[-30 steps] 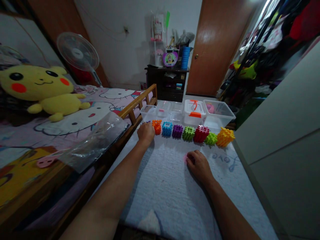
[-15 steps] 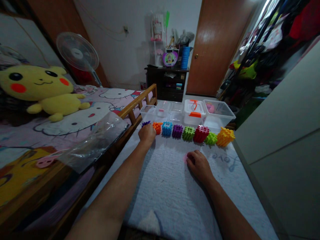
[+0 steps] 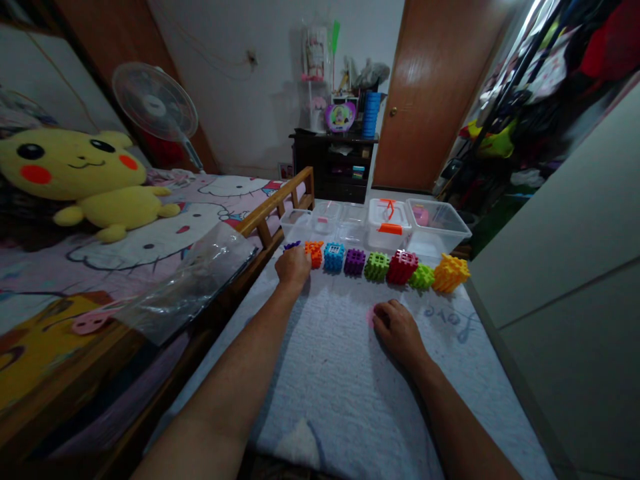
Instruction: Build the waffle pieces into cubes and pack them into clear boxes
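Observation:
A row of plastic lattice cubes lies across the far part of a white towel-covered surface [image 3: 330, 373]: orange [image 3: 315, 253], blue [image 3: 334, 257], purple [image 3: 355, 262], green [image 3: 377, 266], red [image 3: 402, 266], light green [image 3: 423, 277] and yellow [image 3: 451, 273]. My left hand [image 3: 293, 267] is closed at the row's left end, beside the orange cube, over a dark purple piece [image 3: 291, 245] that peeks out past the fingers. My right hand [image 3: 395, 327] rests closed on the towel, knuckles down, on a small pink piece [image 3: 371, 316].
Clear plastic boxes [image 3: 437, 227], one with an orange latch [image 3: 389, 229], stand behind the cubes. A bed with a wooden rail [image 3: 273, 203], a yellow plush toy [image 3: 85, 177] and a clear plastic bag [image 3: 200, 273] lies to the left. A grey cabinet wall [image 3: 575, 267] borders the right.
My left hand drew back slightly toward me, uncovering the tip of the dark purple piece at the row's left end. My right hand stayed where it was.

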Demonstrator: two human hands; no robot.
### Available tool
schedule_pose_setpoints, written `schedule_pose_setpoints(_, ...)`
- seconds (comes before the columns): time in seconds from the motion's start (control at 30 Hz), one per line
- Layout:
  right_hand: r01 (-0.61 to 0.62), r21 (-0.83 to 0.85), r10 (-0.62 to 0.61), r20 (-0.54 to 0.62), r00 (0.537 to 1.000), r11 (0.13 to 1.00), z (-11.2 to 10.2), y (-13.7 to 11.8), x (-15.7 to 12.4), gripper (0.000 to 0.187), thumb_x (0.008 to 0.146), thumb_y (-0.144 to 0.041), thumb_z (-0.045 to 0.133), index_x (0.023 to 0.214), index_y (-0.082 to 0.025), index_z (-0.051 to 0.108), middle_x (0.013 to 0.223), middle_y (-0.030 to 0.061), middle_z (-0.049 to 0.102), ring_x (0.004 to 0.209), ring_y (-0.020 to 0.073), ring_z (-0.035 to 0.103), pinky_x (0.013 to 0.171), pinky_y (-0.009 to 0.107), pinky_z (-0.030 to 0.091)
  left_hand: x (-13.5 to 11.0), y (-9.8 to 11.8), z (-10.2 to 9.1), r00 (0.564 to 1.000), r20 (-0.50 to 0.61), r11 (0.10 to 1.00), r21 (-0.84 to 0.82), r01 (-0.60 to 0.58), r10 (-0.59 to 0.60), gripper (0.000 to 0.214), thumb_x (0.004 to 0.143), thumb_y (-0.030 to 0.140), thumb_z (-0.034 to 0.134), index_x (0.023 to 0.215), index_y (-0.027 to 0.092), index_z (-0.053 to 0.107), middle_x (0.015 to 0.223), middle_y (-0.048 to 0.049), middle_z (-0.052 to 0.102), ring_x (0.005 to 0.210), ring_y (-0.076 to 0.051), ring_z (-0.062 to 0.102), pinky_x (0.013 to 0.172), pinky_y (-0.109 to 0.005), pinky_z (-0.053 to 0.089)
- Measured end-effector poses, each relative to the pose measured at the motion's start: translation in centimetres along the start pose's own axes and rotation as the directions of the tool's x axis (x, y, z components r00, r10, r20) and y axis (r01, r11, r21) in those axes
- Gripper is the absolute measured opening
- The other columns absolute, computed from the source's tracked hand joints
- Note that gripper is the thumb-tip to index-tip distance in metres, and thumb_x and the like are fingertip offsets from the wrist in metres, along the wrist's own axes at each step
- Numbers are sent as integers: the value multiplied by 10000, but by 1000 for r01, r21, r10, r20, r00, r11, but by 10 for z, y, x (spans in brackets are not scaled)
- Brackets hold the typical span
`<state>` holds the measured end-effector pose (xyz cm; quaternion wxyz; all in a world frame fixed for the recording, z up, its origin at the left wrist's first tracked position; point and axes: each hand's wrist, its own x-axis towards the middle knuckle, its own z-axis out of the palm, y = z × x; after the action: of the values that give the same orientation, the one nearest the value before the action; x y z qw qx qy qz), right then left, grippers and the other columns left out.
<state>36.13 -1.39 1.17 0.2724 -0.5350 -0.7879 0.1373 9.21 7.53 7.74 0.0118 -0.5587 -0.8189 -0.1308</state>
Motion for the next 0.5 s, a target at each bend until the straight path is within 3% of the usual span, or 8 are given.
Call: schedule_pose_setpoints(0.5,-2,-20,2,13,1000,1000,2,3,0,109,862,-180,537,876,-191,645,869,59,607,829,200,560,775,308,416,4,0,5,1000,16,1000,12,20,-20,349,905,365,503,1031,157,753,1006,-172,745,986,-301,690,789,-361,528)
